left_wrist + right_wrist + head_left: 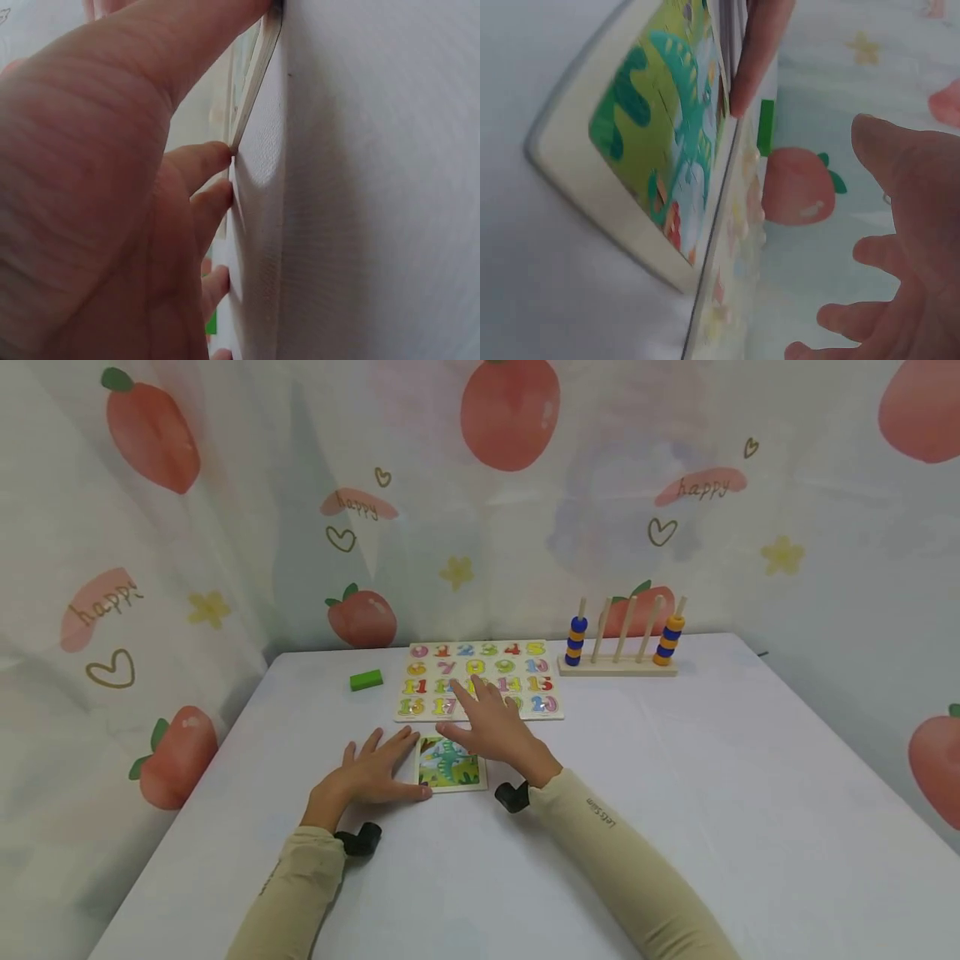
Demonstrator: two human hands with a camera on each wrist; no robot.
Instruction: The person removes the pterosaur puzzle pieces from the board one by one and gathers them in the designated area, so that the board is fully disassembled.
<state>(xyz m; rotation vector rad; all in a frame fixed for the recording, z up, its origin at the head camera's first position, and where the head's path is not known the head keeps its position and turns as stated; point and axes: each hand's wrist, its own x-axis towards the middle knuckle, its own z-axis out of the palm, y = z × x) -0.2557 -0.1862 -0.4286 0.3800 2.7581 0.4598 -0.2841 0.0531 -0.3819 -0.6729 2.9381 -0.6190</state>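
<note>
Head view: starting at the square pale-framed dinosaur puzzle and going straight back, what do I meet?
Dinosaur puzzle → cream rectangular board with colourful numbers → fruit-printed white fabric backdrop.

two hands (367, 774) (497, 727), one dinosaur puzzle (450, 766), one number board (480, 653), one green block (366, 680), one five-peg bead rack (617, 669)

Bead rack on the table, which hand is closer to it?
Right: the right hand hovers left of the bead rack, by the number board; the left hand is farther away, at the left edge of the picture puzzle.
</note>
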